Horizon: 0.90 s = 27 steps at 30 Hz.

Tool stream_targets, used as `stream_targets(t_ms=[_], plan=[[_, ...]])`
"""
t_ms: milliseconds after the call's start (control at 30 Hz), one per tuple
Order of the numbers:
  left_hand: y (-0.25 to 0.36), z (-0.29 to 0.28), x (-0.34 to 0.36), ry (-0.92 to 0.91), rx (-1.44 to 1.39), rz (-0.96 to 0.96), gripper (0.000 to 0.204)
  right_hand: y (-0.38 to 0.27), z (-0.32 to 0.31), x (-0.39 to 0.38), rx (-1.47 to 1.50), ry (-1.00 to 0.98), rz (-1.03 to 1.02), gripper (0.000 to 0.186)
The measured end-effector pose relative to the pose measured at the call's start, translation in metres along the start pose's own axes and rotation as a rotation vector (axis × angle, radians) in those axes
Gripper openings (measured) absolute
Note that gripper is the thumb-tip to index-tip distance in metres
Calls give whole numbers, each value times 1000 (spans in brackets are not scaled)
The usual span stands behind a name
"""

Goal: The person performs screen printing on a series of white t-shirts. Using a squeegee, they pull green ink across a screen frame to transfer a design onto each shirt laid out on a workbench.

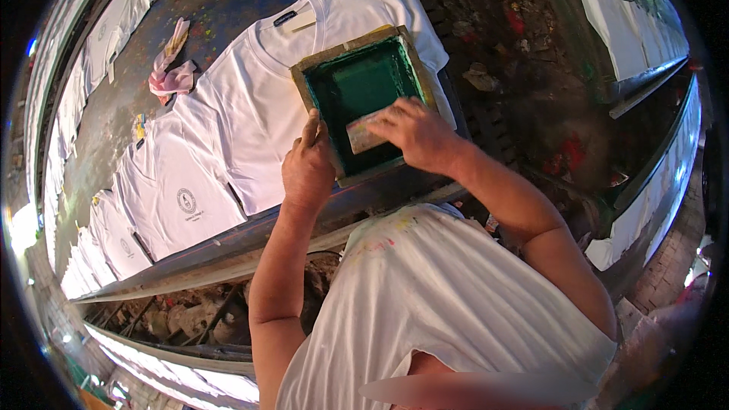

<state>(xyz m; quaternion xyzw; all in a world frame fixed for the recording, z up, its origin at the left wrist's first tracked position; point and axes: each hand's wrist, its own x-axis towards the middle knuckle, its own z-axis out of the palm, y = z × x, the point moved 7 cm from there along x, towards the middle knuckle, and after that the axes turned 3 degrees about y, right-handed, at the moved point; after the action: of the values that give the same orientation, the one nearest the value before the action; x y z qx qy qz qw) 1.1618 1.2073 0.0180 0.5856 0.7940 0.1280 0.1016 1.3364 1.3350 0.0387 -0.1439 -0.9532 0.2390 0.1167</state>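
Observation:
A square screen-printing frame with a green mesh lies on a white T-shirt near the centre. My left hand grips the frame's left side. Inside the frame, my right hand, slightly blurred, holds a flat pale squeegee against the green screen. Left of this shirt, a row of white T-shirts with small round dark prints overlaps along the long table.
A pink rag lies on the paint-spotted table. Other long boards carrying white shirts run at the right and bottom left. Dark, littered ground shows between the boards. A metal rail edges the table.

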Motion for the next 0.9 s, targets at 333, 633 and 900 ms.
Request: stream_targets(t_ms=[333, 633, 900], plan=[[-1, 4, -3, -8, 19, 11, 61, 9, -8, 1, 132, -190, -91, 37], [0, 3, -5, 4, 82, 27, 60, 37, -14, 55, -38, 100, -19, 43], [-1, 5, -7, 31, 48, 0, 60, -28, -4, -30, 8, -38, -119, 39]])
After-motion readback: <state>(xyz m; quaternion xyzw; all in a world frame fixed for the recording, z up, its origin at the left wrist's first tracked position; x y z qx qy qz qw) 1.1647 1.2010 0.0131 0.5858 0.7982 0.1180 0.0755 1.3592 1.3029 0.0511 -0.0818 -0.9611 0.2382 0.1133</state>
